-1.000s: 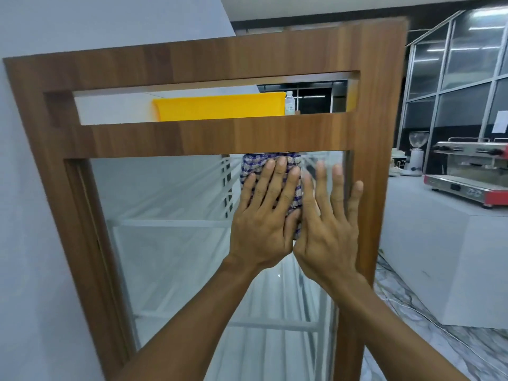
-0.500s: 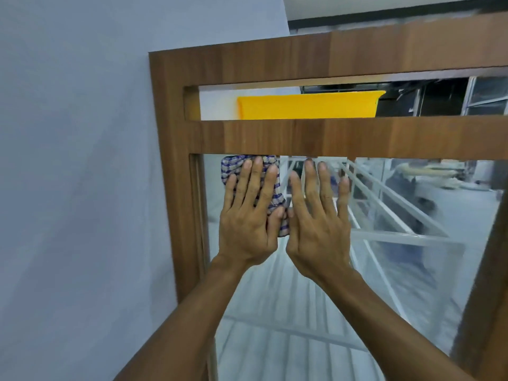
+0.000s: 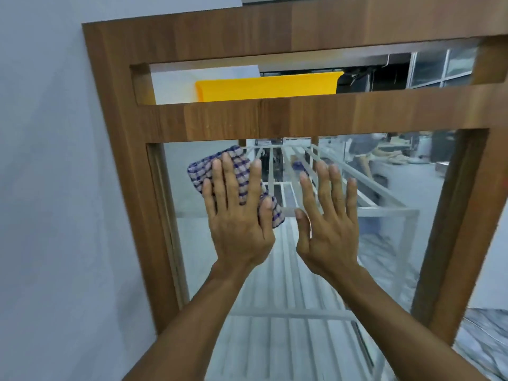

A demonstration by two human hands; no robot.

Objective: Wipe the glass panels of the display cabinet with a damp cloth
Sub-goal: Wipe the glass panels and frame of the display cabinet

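The two hands have moved apart; half a second ago they touched side by side. The left hand lies flat, fingers straight, pressing the checked cloth on the glass near its top left corner. The right hand is flat and open too, holding nothing. I think most of the glass left to wipe is to the right and below.

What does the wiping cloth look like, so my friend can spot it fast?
Find the big brown wooden cabinet frame; under its crossbar is a wide glass panel. Near the panel's upper left, the left hand presses a cloth flat on the glass. It is the only soft checked thing there, with blue and white squares peeking out around the hand.
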